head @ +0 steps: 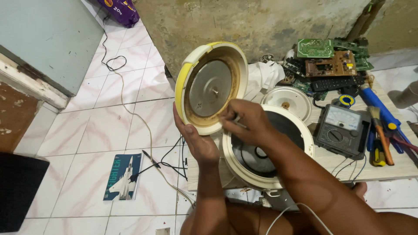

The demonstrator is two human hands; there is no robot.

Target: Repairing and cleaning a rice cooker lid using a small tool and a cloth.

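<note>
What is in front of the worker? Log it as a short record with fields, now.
left hand: left hand holds up the round cream and yellow cooker lid, its metal inner plate showing
right hand: right hand presses a thin tool at the lid's rim
below: round cream cooker body, open
table: grey analogue multimeter, green circuit boards

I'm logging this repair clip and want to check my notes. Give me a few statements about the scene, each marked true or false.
1. The left hand holds the round lid up from below. True.
2. The right hand rests flat on the floor. False: it is at the lid's lower rim, pinching a thin tool.
3. The cooker body is open, without its lid. True.
4. The multimeter lies on the floor tiles. False: it lies on the low wooden table.
5. Circuit boards are piled by the wall. True.
</note>
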